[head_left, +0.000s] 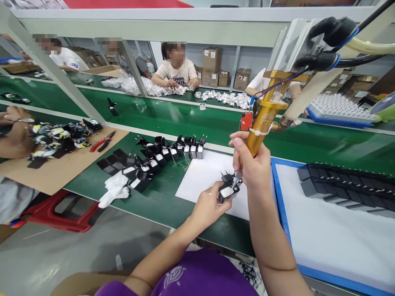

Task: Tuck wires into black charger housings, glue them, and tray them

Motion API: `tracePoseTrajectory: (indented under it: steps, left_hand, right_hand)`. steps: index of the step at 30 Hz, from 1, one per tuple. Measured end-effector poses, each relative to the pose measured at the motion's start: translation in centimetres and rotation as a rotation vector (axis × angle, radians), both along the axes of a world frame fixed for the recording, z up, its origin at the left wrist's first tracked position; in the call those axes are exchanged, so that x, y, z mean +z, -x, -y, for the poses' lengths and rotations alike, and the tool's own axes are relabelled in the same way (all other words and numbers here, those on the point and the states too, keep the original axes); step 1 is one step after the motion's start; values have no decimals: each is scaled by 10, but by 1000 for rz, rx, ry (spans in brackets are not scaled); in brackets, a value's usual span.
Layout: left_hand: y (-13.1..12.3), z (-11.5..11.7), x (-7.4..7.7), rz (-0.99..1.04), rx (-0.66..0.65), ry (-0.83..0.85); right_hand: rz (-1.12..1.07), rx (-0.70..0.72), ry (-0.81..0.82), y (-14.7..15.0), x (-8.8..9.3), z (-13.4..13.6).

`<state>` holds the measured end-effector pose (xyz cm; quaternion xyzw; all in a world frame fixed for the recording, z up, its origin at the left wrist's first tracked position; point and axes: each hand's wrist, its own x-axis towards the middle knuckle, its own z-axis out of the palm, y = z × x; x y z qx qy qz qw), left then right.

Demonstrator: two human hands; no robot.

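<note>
My left hand (207,205) is closed around a black plug adapter housing (227,192), tilted so its white inside faces up and its pins point away. In my right hand (254,162) is a gold glue dispensing gun (262,117), gripped near its lower end. The gun's narrow nozzle (237,179) points down into the housing; whether it touches the inside I cannot tell. A sheet of white paper (197,174) lies beneath my hands. Left of it, several more black adapter housings (160,158) stand in rows, with a white glove (115,188) beside them.
A blue-rimmed tray (282,213) on the right holds rows of black adapters (345,185). Red-handled pliers (102,142) lie on cardboard at left, near a co-worker's hand (15,123). Beyond a green conveyor (185,117) sit several people. Hoses (364,61) hang from the gun.
</note>
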<state>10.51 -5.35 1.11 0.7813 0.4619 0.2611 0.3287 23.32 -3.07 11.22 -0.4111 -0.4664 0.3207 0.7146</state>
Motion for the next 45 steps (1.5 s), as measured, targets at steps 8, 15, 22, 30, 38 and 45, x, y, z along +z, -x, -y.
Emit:
tracePoseTrajectory:
  steps: [8,15,22,30,38,45]
  left_hand:
    - [-14,5,-2,182,-41,40]
    - [-20,5,-5,277,-22,-38]
    - [-9,-5,-10,38,27,-121]
    - [13,-11,-11,59,-130,-293]
    - [-21,-27,-28,-162,-265,-365]
    - [-6,-45,-28,-95,-227,-393]
  right_hand:
    - [24,-26,21,5,3,3]
    - [25,11,-3,6,2,4]
    - [-30,92,-11,-6,0,-1]
    - [-109,39,9,-26,-3,-11]
    - [-91,19,-13,-32,-7,-13]
    - [-87,16,-3,-31,-8,-13]
